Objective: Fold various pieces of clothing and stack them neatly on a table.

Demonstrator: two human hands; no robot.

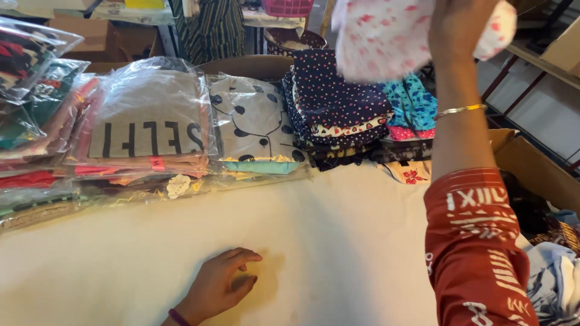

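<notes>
Your right hand (462,27) is raised high near the top of the view, fingers closed in a grip on a white garment with pink print (386,36), which hangs bunched from your fist and spreads out to the left of it. A thin gold bangle (460,110) circles your right wrist, and below it your forearm runs down into a red sleeve with white lettering (477,247). Your left hand (220,284) lies low on the cream table cover (338,241), palm down, fingers loosely spread and slightly curled, holding nothing; a purple band (179,317) sits at its wrist. Directly under the lifted garment, beyond your left hand, stands a stack of folded navy clothes dotted with small hearts (338,99), and just right of that stack, close to your right forearm, lies a folded turquoise piece with pink trim (414,105). Further to the left of the navy stack rests a clear bag holding a white fabric with black spots (254,121), and beside it another clear bag with a beige garment bearing large black letters (148,121). More bagged clothes (36,96) pile up at the far left, well away from both hands. To the right of your red sleeve a cardboard box (531,166) holds loose clothing.
</notes>
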